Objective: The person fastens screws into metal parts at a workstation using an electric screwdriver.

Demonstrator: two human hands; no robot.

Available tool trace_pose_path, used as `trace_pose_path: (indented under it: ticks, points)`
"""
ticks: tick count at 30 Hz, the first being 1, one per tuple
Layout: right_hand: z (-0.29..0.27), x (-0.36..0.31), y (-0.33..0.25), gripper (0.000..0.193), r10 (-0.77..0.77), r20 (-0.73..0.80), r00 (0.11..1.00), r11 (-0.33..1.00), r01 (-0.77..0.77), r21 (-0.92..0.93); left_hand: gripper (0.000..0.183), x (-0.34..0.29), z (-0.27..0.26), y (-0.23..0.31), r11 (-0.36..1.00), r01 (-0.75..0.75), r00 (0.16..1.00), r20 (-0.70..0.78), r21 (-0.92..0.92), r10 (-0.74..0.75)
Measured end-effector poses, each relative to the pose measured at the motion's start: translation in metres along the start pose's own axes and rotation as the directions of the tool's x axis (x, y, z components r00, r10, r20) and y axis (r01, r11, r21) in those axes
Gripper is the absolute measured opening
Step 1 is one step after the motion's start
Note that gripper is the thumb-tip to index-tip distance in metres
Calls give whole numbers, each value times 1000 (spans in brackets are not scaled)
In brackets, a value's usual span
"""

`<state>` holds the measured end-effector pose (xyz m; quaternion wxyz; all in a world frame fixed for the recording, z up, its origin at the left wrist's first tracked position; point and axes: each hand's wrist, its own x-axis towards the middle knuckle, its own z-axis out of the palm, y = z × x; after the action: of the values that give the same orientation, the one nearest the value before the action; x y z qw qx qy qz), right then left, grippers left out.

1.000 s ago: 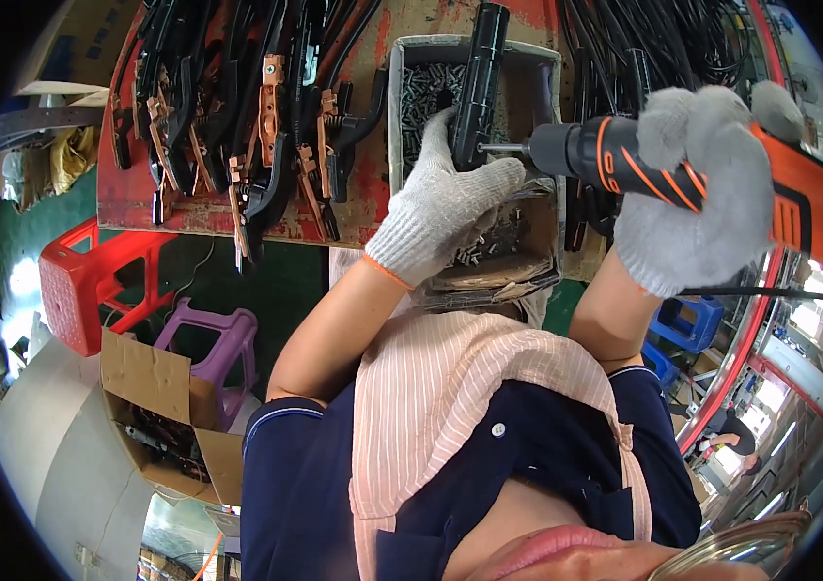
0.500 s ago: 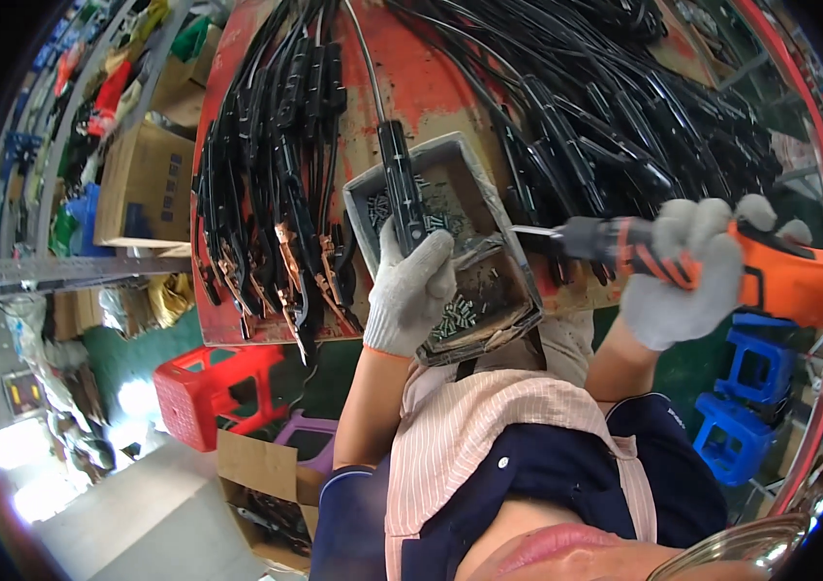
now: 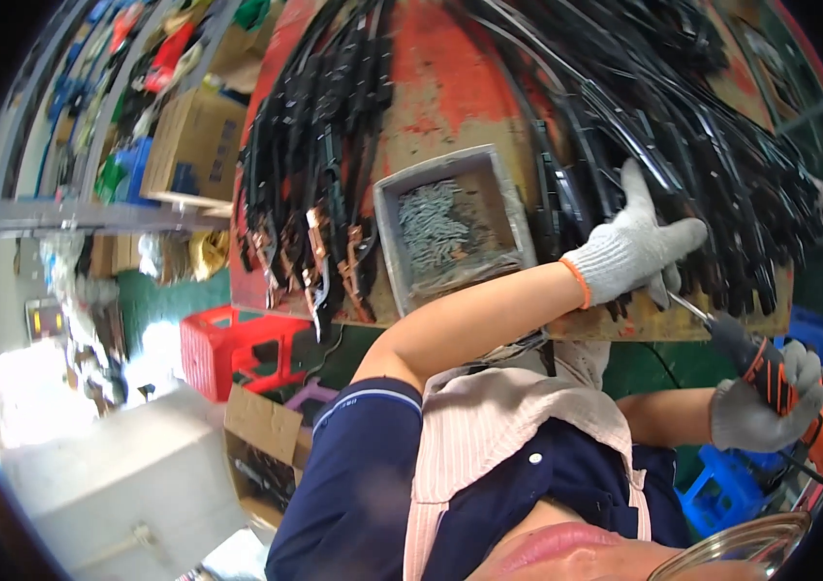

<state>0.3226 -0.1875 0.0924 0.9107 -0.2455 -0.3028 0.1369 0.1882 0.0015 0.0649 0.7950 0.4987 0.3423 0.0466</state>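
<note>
My left hand (image 3: 632, 244), in a pale knitted glove with an orange cuff, reaches across to the right over a pile of black cables with long black handles (image 3: 629, 145). Its thumb and a finger are spread apart, and the fingers lie at the handles. Low on the right, beyond the table's edge, my gloved right hand (image 3: 768, 402) grips an orange and black power drill (image 3: 743, 351). The drill's long bit points up and left, towards my left hand. Left of my hands is a grey bin (image 3: 387, 228) holding many small silver screws (image 3: 431, 228).
Another bunch of black cables (image 3: 329, 145) with copper ends (image 3: 316, 242) lies on the left of the worn red table (image 3: 431, 92). A red stool (image 3: 208, 353) and an open cardboard box (image 3: 261, 431) stand below left. Blue stools (image 3: 731, 489) are at lower right.
My left hand has let go of the black handle over the bin and moved right to the cable pile. My right hand has lowered the drill. The view has shifted.
</note>
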Motion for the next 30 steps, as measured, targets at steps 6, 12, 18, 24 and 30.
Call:
trace_pose_path:
  ticks: [6, 12, 18, 24, 30]
  points:
    - [79, -3, 68, 70, 11, -95, 995, 811, -64, -582, 67, -71, -78, -39, 869, -453, 872, -105, 199, 478]
    - [134, -48, 165, 77, 810, 121, 574, 556, -686, -468, 46, -126, -182, -37, 750, -403, 549, -517, 524, 657]
    - [110, -70, 249, 83, 972, 97, 212, 204, -571, -795, 55, -98, -292, 51, 252, 224, 532, -334, 942, 778]
    - [110, -80, 254, 89, 896, 180, 405, 347, -388, -854, 49, 23, -352, 93, -142, 343, 770, -191, 928, 609]
    - [111, -76, 262, 87, 932, 175, 317, 315, -468, -826, 48, 61, -363, 77, -213, 661, 705, -498, 720, 505]
